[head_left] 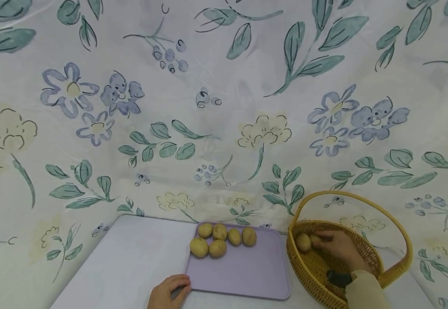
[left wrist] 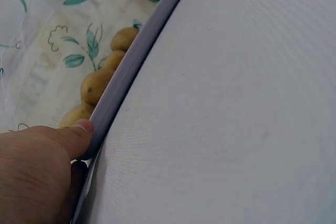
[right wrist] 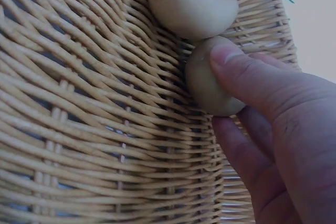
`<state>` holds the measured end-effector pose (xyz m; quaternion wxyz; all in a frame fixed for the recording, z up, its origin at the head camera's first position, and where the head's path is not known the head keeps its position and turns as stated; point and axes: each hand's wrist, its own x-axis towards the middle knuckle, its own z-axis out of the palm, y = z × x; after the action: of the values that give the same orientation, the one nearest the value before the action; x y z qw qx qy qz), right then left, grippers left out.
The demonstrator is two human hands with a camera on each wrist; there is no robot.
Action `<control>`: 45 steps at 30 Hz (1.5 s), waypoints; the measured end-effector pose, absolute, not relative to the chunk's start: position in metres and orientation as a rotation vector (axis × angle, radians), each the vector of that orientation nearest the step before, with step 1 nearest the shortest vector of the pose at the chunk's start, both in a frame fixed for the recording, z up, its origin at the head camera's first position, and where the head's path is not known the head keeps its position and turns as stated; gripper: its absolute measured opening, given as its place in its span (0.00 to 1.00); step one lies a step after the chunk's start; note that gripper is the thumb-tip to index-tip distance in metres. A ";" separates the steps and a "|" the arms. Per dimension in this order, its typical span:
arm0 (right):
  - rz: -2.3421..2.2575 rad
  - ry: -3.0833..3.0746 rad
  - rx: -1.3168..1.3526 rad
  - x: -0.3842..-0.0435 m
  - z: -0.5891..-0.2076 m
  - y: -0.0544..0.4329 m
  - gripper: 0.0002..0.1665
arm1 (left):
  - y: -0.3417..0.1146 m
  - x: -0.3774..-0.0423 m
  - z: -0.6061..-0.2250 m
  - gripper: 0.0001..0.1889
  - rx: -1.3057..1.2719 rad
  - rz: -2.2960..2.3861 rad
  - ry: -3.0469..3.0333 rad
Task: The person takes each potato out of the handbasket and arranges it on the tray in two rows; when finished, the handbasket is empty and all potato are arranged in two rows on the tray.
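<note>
In the wicker basket (head_left: 303,274) my right hand (head_left: 337,249) pinches a potato (right wrist: 210,80) between thumb and fingers. Another potato (right wrist: 191,6) touches it, against the woven wall; the head view shows that potato (head_left: 303,242) left of my hand. My left hand (head_left: 169,292) holds the lilac tray (head_left: 243,274) near its front left corner. In the left wrist view, a fingertip (left wrist: 83,125) lies on the tray's rim, and the other fingers are mostly hidden. Several potatoes lie on the tray: a back row, including one potato (head_left: 249,236) at its right end, and two in front at the left.
The basket's tall arched handle (head_left: 357,195) rises above its rim, right of the tray. A white table (head_left: 131,257) carries everything. Floral cloth (head_left: 224,107) hangs behind and around it. A dark band (head_left: 339,279) circles my right wrist below a pale sleeve.
</note>
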<state>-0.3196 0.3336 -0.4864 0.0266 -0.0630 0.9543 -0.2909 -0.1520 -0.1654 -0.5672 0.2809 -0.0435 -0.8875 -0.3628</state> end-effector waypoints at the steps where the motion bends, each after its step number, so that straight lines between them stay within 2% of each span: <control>1: -0.904 2.942 -0.190 -0.318 -0.485 0.334 0.32 | -0.165 -0.152 -0.567 0.10 -0.118 -0.976 -2.372; 14: -0.929 2.941 -0.191 -0.312 -0.466 0.331 0.30 | -0.167 -0.150 -0.564 0.09 -0.081 -0.948 -2.398; 22: -0.971 2.940 -0.184 -0.309 -0.462 0.328 0.33 | -0.168 -0.148 -0.560 0.08 -0.067 -0.975 -2.445; 29: -0.946 2.955 -0.212 -0.302 -0.444 0.320 0.35 | -0.168 -0.147 -0.559 0.07 -0.079 -0.979 -2.446; 34: -0.887 3.024 -0.293 -0.299 -0.432 0.315 0.32 | -0.168 -0.147 -0.559 0.08 -0.067 -0.955 -2.444; 45: -0.889 3.061 -0.248 -0.285 -0.415 0.305 0.32 | -0.165 -0.149 -0.561 0.07 -0.073 -0.995 -2.464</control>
<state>-0.2847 0.3045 -0.4146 -0.0276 -0.0776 0.9571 -0.2779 -0.1492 -0.1651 -0.5613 0.2392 -0.0266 -0.8999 -0.3636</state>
